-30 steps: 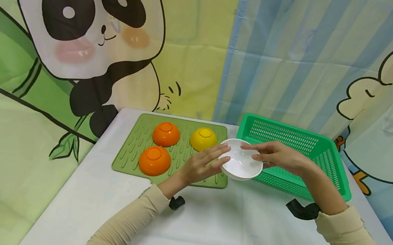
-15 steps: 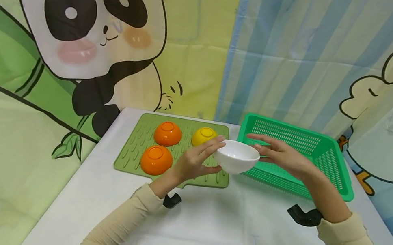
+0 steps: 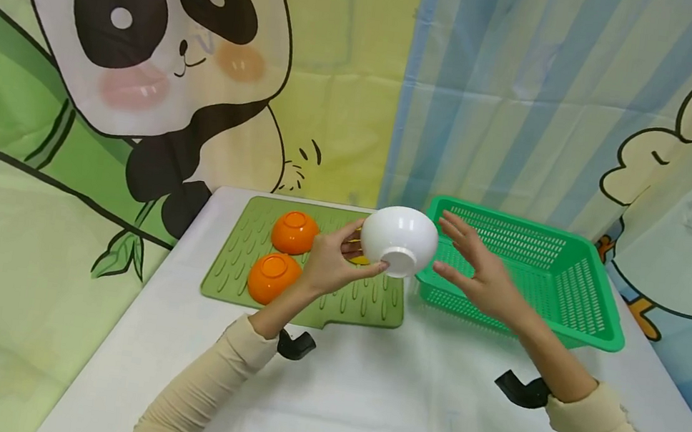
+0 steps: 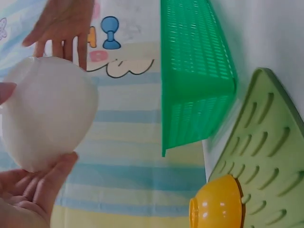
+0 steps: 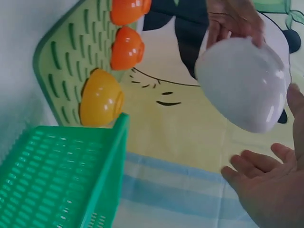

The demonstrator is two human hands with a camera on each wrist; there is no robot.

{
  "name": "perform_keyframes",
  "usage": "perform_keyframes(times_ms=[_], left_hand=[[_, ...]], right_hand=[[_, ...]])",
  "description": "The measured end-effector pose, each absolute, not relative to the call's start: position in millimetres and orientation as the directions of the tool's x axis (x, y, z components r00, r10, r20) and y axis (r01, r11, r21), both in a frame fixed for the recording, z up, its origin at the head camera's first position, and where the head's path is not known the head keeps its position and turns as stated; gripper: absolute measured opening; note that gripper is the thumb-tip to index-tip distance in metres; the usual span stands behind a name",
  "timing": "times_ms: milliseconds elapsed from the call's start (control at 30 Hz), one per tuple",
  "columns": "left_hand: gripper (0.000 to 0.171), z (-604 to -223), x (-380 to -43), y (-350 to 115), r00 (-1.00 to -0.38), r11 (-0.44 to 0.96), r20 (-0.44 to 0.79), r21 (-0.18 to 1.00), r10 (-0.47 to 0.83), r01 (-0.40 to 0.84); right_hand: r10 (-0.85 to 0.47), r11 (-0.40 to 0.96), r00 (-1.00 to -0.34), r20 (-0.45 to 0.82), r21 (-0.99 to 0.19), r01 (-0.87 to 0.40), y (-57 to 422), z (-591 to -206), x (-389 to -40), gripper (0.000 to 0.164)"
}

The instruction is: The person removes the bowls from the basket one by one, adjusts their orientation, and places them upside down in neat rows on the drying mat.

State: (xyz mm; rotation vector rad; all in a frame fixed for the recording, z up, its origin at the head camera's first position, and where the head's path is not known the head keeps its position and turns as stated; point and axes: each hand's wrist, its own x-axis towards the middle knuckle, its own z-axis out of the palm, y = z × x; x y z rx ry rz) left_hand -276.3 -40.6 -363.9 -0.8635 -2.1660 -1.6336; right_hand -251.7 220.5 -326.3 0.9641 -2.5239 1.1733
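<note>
My left hand [image 3: 334, 261] grips a white bowl [image 3: 401, 233] by its left side, thumb near the foot ring and fingers behind the wall. The bowl is tipped so its base faces me, and it is held up in front of the mat and basket. My right hand [image 3: 484, 276] is spread just right of the bowl, fingers apart and holding nothing; a gap shows between it and the bowl [image 5: 242, 85] in the right wrist view. Behind the bowl, a yellow bowl [image 4: 218, 203] rests upside down on the green mat [image 3: 238, 246], mostly hidden in the head view.
Two orange bowls [image 3: 295, 232] sit upside down on the left part of the mat. A green perforated basket [image 3: 595, 297] stands at the back right of the white table [image 3: 361, 405]. Behind everything hangs a printed curtain [image 3: 345, 64].
The white bowl has turned from showing its inside to showing its base, and is raised slightly to the left. My right hand has let go of its rim and drawn away to the right.
</note>
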Motion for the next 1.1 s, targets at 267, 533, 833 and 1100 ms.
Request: perform_keyframes(times_ms=[267, 533, 833, 1100], left_hand=[[0.064, -356.9, -276.9, -46.3, -0.933, 0.268, 0.280, 0.903, 0.229, 0.336], [0.060, -353.4, -275.7, -49.7, -0.968, 0.303, 0.090, 0.939, 0.232, 0.160], [0.049, -351.1, -277.0, -52.6, -0.959, 0.362, -0.057, 0.931, 0.279, 0.051], [0.051, -356.0, -278.3, -55.6, -0.944, 0.399, -0.135, 0.917, 0.302, -0.003]], right_hand=[[-0.501, 0.582, -0.684, 0.530, -0.378, -0.720, 204.7, -348.2, -256.9, 0.109], [-0.575, 0.595, -0.560, 0.597, -0.165, -0.787, 196.1, -368.5, -263.7, 0.114], [-0.593, 0.576, -0.570, 0.569, -0.194, -0.794, 190.7, -381.6, -261.5, 0.105], [-0.589, 0.566, -0.585, 0.558, -0.231, -0.791, 185.5, -394.0, -256.8, 0.108]])
